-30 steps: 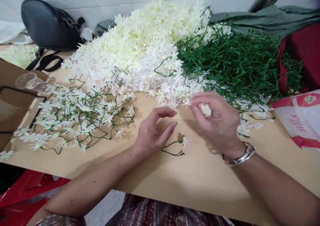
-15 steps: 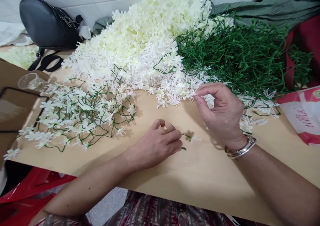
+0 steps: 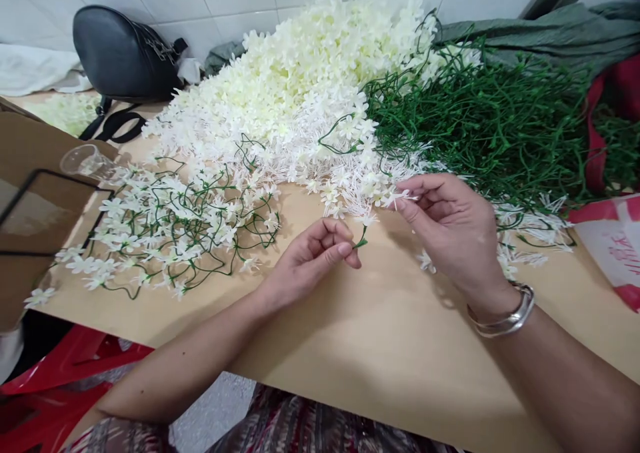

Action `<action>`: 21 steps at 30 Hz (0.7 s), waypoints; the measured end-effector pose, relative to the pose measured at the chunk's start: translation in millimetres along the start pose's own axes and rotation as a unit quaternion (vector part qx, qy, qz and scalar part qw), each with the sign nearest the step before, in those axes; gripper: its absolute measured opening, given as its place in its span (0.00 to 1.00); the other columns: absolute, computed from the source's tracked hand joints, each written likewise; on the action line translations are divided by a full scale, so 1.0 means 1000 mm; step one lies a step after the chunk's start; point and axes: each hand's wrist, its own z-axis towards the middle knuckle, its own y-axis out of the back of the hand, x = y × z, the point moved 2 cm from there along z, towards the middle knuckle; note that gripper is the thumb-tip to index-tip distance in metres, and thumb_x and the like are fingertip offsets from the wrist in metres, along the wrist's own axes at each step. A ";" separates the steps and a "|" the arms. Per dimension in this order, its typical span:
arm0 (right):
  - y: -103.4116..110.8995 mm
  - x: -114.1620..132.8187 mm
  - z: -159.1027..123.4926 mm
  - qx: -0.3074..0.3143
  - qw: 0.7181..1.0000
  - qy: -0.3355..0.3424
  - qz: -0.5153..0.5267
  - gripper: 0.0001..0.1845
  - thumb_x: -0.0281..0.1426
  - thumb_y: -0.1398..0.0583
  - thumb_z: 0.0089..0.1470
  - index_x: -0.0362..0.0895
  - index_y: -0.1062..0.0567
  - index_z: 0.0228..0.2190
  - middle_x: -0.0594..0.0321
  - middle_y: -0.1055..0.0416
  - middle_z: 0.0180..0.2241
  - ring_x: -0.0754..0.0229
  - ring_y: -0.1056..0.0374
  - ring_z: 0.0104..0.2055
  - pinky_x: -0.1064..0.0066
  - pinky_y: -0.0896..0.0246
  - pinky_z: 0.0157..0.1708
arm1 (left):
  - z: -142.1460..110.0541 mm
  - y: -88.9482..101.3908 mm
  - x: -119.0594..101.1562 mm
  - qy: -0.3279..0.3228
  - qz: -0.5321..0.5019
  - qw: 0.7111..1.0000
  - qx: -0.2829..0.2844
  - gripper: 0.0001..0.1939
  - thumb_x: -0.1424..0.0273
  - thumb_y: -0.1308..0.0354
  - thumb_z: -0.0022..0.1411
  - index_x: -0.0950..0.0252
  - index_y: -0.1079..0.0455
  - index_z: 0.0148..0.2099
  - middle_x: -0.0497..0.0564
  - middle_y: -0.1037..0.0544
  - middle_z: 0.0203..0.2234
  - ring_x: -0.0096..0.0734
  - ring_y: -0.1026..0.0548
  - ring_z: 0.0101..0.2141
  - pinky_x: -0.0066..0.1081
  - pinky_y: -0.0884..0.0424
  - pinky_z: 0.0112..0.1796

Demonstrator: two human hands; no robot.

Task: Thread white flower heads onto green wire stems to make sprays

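Between thumb and fingers, my left hand (image 3: 323, 256) pinches a green plastic flower stem (image 3: 361, 242); a white piece sits at its upper tip. My right hand (image 3: 450, 229) is closed in a pinch on a small white artificial flower piece (image 3: 404, 195), to the right of that stem. Behind both hands lies a heap of white flower heads (image 3: 300, 99), with thin white stamen pieces (image 3: 305, 153) along its front. A tangle of green stems (image 3: 480, 119) is piled behind my right hand. Stems fitted with white flowers (image 3: 185, 223) lie spread on the left.
A black bag (image 3: 127, 56) stands by the tiled wall. At the left are a clear plastic cup (image 3: 90, 163) and a cardboard box (image 3: 37, 143). A pink and white packet (image 3: 613, 243) lies at the right. Red plastic stools (image 3: 65, 373) are below the table edge (image 3: 200, 356).
My left hand has turned over and moved up, bringing the stem upright near the heap. My right hand now shows a white piece at its fingertips. The view has shifted slightly.
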 end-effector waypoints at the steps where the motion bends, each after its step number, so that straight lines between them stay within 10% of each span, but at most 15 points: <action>1: 0.000 0.000 0.001 0.030 0.999 -0.027 0.018 0.06 0.35 0.29 0.57 0.50 0.18 0.36 0.63 0.21 0.33 0.60 0.30 0.30 0.67 0.34 0.29 | 0.003 0.003 0.003 0.011 -0.023 1.000 -0.011 0.15 0.58 0.34 0.73 0.63 0.27 0.51 0.48 0.20 0.32 0.28 0.22 0.35 0.30 0.28 0.43; 6: -0.003 0.002 0.003 0.180 0.967 -0.143 0.106 0.09 0.38 0.27 0.53 0.49 0.18 0.34 0.65 0.23 0.29 0.62 0.32 0.28 0.69 0.38 0.26 | 0.009 0.011 0.009 0.048 -0.089 0.995 -0.023 0.20 0.56 0.27 0.65 0.64 0.21 0.50 0.47 0.20 0.32 0.24 0.23 0.31 0.28 0.26 0.40; 21: -0.013 -0.005 -0.008 0.269 0.938 -0.176 0.129 0.10 0.42 0.27 0.53 0.50 0.16 0.33 0.64 0.20 0.32 0.59 0.26 0.34 0.66 0.30 0.35 | 0.008 0.003 0.011 0.023 -0.031 0.996 -0.074 0.20 0.55 0.26 0.62 0.65 0.22 0.44 0.49 0.14 0.33 0.26 0.18 0.32 0.29 0.20 0.40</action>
